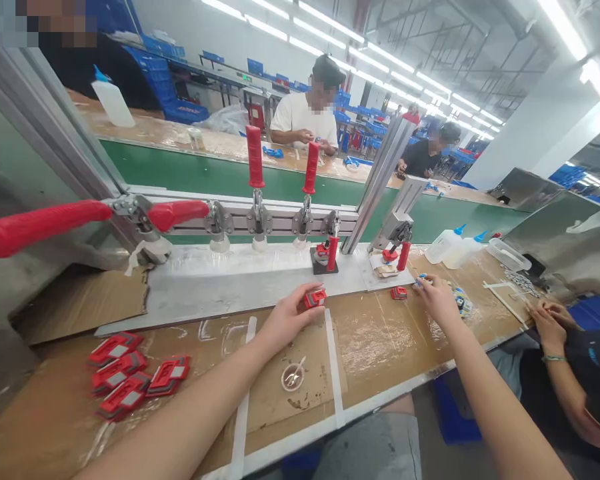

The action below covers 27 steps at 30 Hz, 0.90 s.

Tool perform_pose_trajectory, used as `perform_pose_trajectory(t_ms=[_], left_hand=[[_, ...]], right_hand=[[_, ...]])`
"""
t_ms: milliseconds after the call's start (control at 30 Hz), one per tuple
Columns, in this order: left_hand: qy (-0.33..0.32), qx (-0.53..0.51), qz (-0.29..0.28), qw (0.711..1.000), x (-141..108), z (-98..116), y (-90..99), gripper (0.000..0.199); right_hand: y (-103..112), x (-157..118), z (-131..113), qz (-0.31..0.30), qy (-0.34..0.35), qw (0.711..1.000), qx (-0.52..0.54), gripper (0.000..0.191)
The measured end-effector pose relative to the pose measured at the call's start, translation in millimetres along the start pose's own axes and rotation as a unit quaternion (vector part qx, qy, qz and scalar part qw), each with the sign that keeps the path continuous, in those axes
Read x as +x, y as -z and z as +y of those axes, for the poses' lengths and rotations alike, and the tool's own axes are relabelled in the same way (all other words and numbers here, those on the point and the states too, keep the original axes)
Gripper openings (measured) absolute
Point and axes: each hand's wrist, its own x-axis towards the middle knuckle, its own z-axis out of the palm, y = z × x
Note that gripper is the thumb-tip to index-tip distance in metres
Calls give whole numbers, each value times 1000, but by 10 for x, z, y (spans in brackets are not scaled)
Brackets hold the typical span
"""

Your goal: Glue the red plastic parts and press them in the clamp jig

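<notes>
My left hand (293,317) has its fingers closed round a small red and grey part (315,299), above the cardboard-covered bench. Farther right, my right hand (436,298) reaches to a small blue and white piece (421,280), its fingertips together on it. Another red part (399,293) lies on the bench between my hands. Beyond my left hand, a red part sits in a black holder (325,268) beneath a red-handled clamp. Several red and grey parts (125,397) lie grouped at the left. A small cup (293,377) with a stick in it stands nearer to me.
Red-handled toggle clamps (255,157) line a metal rail behind the bench. White bottles (443,247) with blue tips stand at the right. A person's hands (550,323) are at the right edge, and people sit across the green belt (180,167).
</notes>
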Motion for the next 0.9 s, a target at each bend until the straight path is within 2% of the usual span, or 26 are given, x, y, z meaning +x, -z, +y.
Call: perform_pose_trajectory(t_ms=[67, 133, 267, 533, 633, 700, 767, 800, 900], left_hand=[[2, -41, 7, 999, 14, -39, -8, 53], [-6, -76, 14, 997, 28, -70, -13, 49], [-39, -141, 1, 989, 38, -72, -15, 47], [-44, -224, -43, 973, 6, -34, -19, 53], [-36, -244, -45, 968, 13, -46, -27, 60], [-26, -259, -39, 965, 23, -52, -33, 65], [-19, -265, -28, 964, 30, -51, -36, 61], [-18, -265, -23, 964, 32, -50, -37, 57], [-25, -254, -16, 967, 27, -45, -35, 49]], right_hand=[[-69, -58, 145, -16, 45, 999, -19, 32], [-116, -133, 207, 0, 76, 997, -4, 33], [-185, -220, 285, 14, 88, 993, 75, 38], [-323, -290, 401, -64, -9, 978, 200, 57], [-247, -364, 291, -62, -65, 968, 235, 57], [-125, -390, 85, -35, -110, 955, 273, 56], [32, -375, -252, -7, -155, 921, 358, 54], [113, -345, -467, 0, -175, 890, 421, 52], [313, -144, -1215, -30, -181, 758, 626, 49]])
